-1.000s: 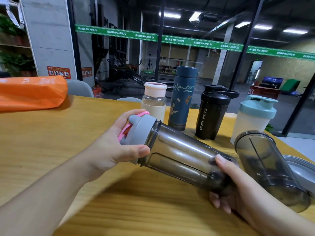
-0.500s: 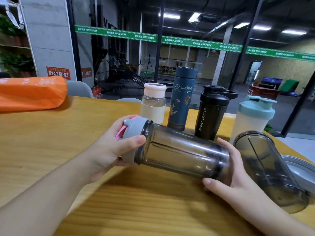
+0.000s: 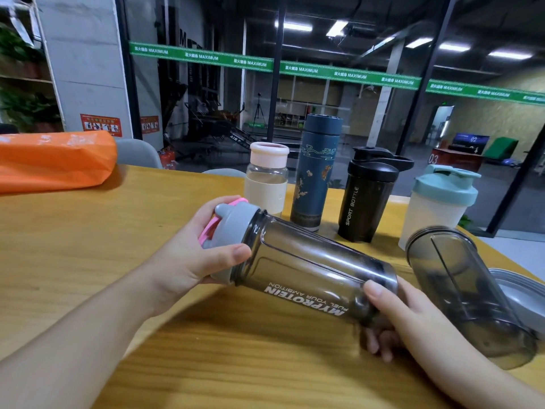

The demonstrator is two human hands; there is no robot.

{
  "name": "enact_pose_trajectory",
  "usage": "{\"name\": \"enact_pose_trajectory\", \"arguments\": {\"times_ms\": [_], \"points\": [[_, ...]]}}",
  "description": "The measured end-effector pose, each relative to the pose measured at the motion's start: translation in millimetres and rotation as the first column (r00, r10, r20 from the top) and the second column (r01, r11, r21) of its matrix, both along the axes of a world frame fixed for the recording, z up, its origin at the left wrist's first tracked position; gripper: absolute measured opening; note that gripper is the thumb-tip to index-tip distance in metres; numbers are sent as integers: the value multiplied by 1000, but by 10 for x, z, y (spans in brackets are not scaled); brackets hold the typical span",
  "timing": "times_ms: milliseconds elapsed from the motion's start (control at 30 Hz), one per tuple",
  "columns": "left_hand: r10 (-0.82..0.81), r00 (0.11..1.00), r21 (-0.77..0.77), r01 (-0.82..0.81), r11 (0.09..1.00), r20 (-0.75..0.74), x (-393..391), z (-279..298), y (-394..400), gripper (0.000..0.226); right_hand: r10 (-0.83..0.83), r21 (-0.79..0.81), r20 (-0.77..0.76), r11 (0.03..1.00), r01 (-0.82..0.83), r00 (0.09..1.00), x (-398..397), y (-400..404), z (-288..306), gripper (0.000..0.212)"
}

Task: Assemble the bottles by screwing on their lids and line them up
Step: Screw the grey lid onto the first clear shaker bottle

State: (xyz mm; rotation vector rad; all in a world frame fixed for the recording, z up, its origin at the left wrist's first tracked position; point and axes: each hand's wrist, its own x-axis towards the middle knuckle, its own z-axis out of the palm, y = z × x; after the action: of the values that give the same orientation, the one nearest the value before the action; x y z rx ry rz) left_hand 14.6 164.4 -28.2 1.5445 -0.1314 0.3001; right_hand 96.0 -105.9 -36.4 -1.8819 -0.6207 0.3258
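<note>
Head view shows a smoky shaker bottle (image 3: 312, 273) held tilted above the wooden tabletop (image 3: 88, 246), both hands clamped on it: the left hand (image 3: 194, 255) grips its grey lid (image 3: 233, 231), the right hand (image 3: 407, 317) wraps its base. Toward the far edge stand four capped bottles (image 3: 365, 199) in a row; near the right edge a lidless grey bottle (image 3: 460, 290) leans.
</note>
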Motion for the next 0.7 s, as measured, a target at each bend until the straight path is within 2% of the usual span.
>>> {"name": "enact_pose_trajectory", "arguments": {"times_ms": [167, 333, 433, 533, 700], "points": [[-2, 1000, -16, 2, 1000, 2, 18, -5, -10, 96, -9, -8, 2, 1000, 9, 1000, 36, -4, -49, 101], [5, 999, -49, -7, 999, -36, 47, -41, -17, 93, -13, 120, -38, 993, 17, 999, -5, 14, -88, 110], [15, 998, -98, -21, 995, -55, 55, -68, 27, 93, 15, 101, 90, 995, -24, 996, -56, 21, -62, 92], [13, 996, -150, -26, 988, -87, 59, -105, 67, 100, 62, 87, 130, 993, -74, 990, -43, 21, -75, 94], [23, 992, -158, -42, 986, -121, 68, -161, 63, 99, 60, 40, 139, 997, -67, 988, -2, 28, -64, 93]]}}
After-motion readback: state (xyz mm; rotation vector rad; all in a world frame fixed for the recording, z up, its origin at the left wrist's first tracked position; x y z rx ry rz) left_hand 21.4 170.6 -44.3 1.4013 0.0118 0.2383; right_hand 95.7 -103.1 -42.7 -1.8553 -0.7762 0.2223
